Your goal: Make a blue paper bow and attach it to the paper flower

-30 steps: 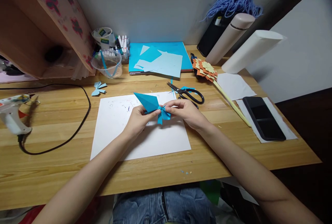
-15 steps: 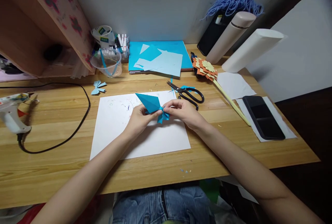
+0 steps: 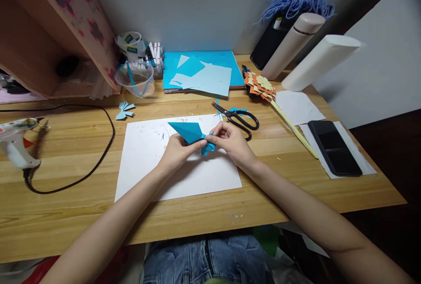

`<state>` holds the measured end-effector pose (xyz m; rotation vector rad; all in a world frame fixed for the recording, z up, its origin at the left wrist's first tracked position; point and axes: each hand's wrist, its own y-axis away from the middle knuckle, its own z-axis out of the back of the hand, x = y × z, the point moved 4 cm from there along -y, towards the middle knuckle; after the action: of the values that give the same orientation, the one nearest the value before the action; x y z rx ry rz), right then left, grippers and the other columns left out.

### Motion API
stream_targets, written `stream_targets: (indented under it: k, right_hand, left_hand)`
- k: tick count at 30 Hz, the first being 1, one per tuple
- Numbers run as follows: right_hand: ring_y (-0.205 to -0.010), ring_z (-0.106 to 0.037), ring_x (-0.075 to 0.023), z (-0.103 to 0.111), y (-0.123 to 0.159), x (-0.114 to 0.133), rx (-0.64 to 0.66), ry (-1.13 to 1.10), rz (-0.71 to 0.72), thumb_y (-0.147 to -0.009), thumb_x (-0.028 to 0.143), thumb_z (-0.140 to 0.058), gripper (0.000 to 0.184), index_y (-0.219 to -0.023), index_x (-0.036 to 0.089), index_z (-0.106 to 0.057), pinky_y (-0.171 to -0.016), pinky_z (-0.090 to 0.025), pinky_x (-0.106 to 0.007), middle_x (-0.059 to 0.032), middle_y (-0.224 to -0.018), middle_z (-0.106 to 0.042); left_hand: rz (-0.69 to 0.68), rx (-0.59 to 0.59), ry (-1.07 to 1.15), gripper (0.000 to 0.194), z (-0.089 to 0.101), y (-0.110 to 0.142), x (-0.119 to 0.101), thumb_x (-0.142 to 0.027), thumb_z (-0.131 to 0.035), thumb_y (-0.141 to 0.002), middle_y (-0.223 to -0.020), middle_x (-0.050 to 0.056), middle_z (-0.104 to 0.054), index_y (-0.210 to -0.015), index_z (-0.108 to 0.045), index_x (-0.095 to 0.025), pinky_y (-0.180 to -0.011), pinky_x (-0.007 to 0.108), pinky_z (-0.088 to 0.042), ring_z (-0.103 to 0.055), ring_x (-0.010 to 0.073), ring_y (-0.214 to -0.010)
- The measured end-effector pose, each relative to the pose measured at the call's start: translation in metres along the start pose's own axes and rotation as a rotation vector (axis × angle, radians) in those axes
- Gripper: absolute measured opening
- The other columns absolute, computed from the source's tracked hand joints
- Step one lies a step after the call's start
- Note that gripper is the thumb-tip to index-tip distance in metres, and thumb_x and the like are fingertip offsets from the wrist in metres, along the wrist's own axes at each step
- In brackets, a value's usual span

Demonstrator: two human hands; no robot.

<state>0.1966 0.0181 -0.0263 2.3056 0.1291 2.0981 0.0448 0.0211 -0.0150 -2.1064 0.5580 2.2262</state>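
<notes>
Both my hands hold a folded blue paper shape (image 3: 190, 131) just above a white sheet (image 3: 148, 161) on the wooden desk (image 3: 66, 152). My left hand (image 3: 179, 150) pinches the shape's middle from below, thumb on top. My right hand (image 3: 232, 141) is closed on the small pleated end at the right. The shape's broad pointed wing sticks out to the upper left.
Black scissors (image 3: 238, 118) lie just beyond my right hand. A small pale blue paper bow (image 3: 125, 111), a glue gun (image 3: 16, 143) with its black cord (image 3: 98, 157), a plastic cup (image 3: 135, 80), blue paper sheets (image 3: 204, 76), a paper flower (image 3: 261, 86) and a phone (image 3: 333, 147) surround the sheet.
My right hand's fingers have shifted a little left and tightened on the pleated end; the shape has tilted slightly flatter. Everything else is as before.
</notes>
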Motion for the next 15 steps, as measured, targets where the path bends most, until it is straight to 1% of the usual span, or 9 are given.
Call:
stream_targets:
  k: [3,7,10,13,15]
  right_hand:
    - [-0.067,-0.055,-0.0120,-0.0016,0.0002,-0.0010,0.011,0.013,-0.016,-0.058,0.041,-0.080,0.038,-0.066,0.019,-0.049,-0.064,-0.045,-0.026,0.0010,-0.070,-0.056]
    - [-0.069,-0.055,-0.0117,-0.0022,0.0004,-0.0013,0.023,-0.004,-0.043,-0.059,0.042,-0.078,0.037,-0.070,0.020,-0.051,-0.066,-0.046,-0.026,0.0010,-0.073,-0.056]
    - [-0.072,-0.057,-0.0115,-0.0002,-0.0010,0.0020,0.075,-0.016,-0.073,-0.062,0.040,-0.077,0.033,-0.078,0.019,-0.057,-0.067,-0.047,-0.025,0.0001,-0.078,-0.059]
    - [-0.076,-0.060,-0.0128,0.0031,-0.0027,0.0047,0.165,0.031,-0.138,-0.060,0.035,-0.079,0.035,-0.087,0.019,-0.063,-0.069,-0.048,-0.026,-0.0021,-0.085,-0.063]
    - [-0.073,-0.061,-0.0131,0.0052,-0.0034,0.0047,0.209,0.059,-0.177,-0.060,0.032,-0.079,0.033,-0.086,0.018,-0.065,-0.068,-0.049,-0.027,-0.0027,-0.082,-0.065]
  left_hand:
    - [-0.005,0.015,0.015,0.027,-0.0007,0.0004,-0.0003,-0.036,-0.076,-0.061,-0.078,0.007,-0.071,-0.075,-0.069,-0.014,-0.062,0.029,-0.050,-0.063,0.0197,-0.072]
    - [0.017,0.001,0.027,0.026,-0.0003,0.0005,0.0012,-0.035,-0.076,-0.060,-0.078,0.007,-0.071,-0.075,-0.069,-0.015,-0.065,0.033,-0.052,-0.063,0.0215,-0.073]
    - [0.029,-0.002,0.047,0.026,0.0002,0.0009,0.0015,-0.034,-0.076,-0.062,-0.082,0.007,-0.072,-0.079,-0.069,-0.017,-0.069,0.034,-0.052,-0.064,0.0221,-0.077]
    - [0.046,0.001,0.068,0.025,0.0000,0.0019,0.0012,-0.034,-0.075,-0.063,-0.087,0.007,-0.072,-0.081,-0.070,-0.017,-0.071,0.034,-0.051,-0.064,0.0225,-0.080]
    - [0.043,0.007,0.053,0.023,-0.0005,0.0025,0.0006,-0.033,-0.075,-0.064,-0.086,0.007,-0.071,-0.078,-0.069,-0.017,-0.072,0.034,-0.051,-0.064,0.0219,-0.080]
